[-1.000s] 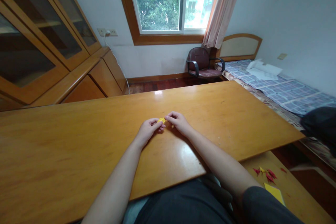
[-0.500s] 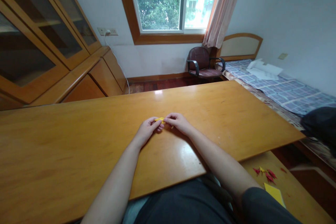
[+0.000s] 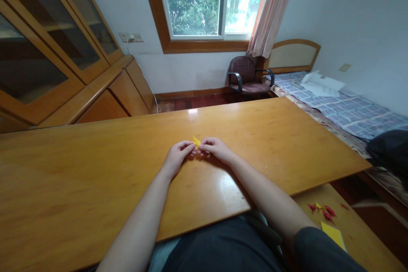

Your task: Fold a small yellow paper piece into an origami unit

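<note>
Yellow paper [image 3: 196,141]: small folded piece, up between the fingertips, over the middle of the worktop [image 3: 111,178]. Pointed end sticks up and away from the person; lower part partly hidden by fingers. Can't tell whether it touches the wood.

Left hand [image 3: 178,155]: thumb and fingers pinching the paper from the left side. Right hand [image 3: 217,149]: same pinch from the right, thumb against the near face. Fingertips of both nearly meet at the paper's base. Exact fold too small to read.

Lower surface [image 3: 360,238] by the right elbow, below worktop level: several red pieces [image 3: 330,211], folded and pointy, grouped with a small yellow piece [image 3: 318,206]. Yellow sheet [image 3: 333,236] lies nearer the body, partly cut off by the sleeve [image 3: 318,246].

Beyond the worktop: chair [image 3: 244,74] under the window [image 3: 191,0], bed [image 3: 350,110] on the right with white sheets [image 3: 321,85] and black bag [image 3: 390,151], cabinet [image 3: 70,89] on the left.
</note>
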Motion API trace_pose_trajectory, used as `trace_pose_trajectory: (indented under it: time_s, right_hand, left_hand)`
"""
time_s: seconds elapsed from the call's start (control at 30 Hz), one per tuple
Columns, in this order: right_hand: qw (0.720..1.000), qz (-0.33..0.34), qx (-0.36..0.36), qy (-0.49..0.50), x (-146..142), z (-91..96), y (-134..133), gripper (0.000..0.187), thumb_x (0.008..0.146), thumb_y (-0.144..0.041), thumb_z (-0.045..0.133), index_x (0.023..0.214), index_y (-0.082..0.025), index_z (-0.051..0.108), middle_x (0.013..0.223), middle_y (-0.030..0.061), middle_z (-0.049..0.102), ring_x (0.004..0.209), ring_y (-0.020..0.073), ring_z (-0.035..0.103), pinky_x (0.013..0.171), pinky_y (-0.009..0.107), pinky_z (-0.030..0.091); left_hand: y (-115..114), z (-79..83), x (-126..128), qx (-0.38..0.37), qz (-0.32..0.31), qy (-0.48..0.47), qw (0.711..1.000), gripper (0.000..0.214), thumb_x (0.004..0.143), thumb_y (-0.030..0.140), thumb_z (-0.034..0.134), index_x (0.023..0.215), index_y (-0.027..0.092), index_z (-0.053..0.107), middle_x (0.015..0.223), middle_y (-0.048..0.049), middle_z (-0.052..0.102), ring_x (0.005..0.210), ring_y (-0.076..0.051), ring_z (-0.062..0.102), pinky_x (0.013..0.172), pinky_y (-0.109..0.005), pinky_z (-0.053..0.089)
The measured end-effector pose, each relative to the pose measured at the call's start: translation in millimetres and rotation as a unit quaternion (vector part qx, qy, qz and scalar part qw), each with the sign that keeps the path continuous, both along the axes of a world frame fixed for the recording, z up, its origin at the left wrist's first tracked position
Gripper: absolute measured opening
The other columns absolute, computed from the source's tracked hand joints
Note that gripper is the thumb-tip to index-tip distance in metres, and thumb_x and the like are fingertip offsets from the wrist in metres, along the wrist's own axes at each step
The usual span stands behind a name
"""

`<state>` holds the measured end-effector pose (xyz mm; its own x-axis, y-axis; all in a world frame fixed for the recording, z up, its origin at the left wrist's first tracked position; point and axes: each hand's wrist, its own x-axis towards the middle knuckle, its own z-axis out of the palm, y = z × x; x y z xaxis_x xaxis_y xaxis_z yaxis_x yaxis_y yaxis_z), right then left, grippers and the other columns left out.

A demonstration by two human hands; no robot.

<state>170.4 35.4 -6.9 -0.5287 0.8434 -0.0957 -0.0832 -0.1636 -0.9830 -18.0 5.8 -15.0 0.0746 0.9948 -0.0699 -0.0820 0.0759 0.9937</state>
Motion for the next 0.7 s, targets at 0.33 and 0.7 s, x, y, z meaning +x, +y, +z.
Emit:
trace_pose_trajectory:
  time_s: [0.33, 0.7]
  right_hand:
    - [0.999, -0.001, 0.034, -0.035, 1.9, -1.2, 1.1, 0.036, 0.075, -0.050, 0.071, 0.079, -0.015, 0.065, 0.066, -0.0009, 0.063, 0.057, 0.0096, 0.055, 0.055, 0.021, 0.039]
    - [1.000, -0.007, 0.003, -0.006, 2.7, -1.6, 2.1, 0.037, 0.069, -0.048, 0.076, 0.076, -0.014, 0.063, 0.062, -0.0005, 0.063, 0.055, 0.0101, 0.055, 0.056, 0.023, 0.041]
  left_hand:
    - [-1.5, 4.4, 1.4, -0.005, -0.001, 0.031, 0.999, 0.037, 0.068, 0.050, 0.076, 0.078, 0.015, 0.068, 0.068, -0.0021, 0.065, 0.061, -0.013, 0.057, 0.058, -0.023, 0.045]
    - [-0.6, 1.7, -0.6, -0.011, -0.028, 0.060, 0.998, 0.035, 0.071, 0.048, 0.075, 0.080, 0.014, 0.070, 0.069, -0.0035, 0.065, 0.060, -0.013, 0.056, 0.056, -0.023, 0.044]
